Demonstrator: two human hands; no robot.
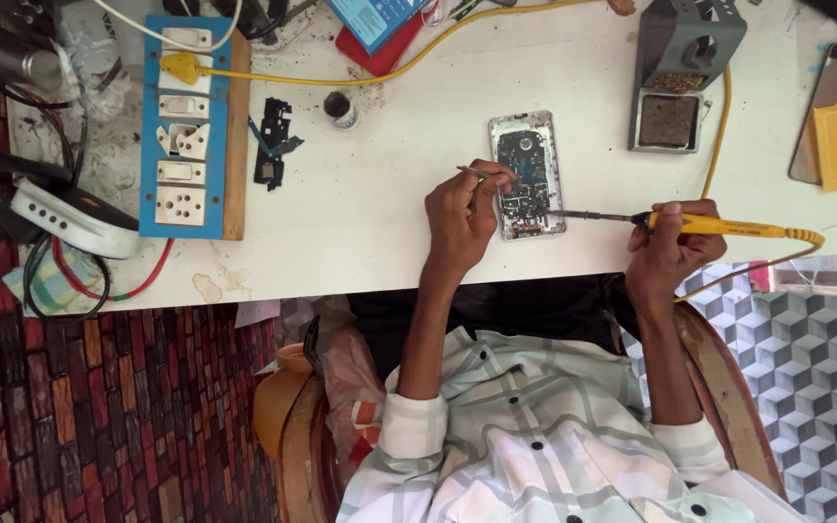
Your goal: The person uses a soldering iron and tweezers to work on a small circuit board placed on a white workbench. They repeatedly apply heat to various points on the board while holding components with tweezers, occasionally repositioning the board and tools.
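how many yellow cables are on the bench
2: one yellow cable runs from the plug on the blue switch board across the top; another trails from the yellow soldering iron. Parts are hidden.

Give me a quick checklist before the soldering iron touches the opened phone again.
1. Right hand grips the yellow soldering iron: ok.
2. Iron tip at the edge of the opened phone: ok.
3. Left hand holds tweezers over the board: ok.
4. Iron stand on the table, close by: ok.
5. Yellow cord clear of the phone: ok.
6. Tip hot: cannot tell.
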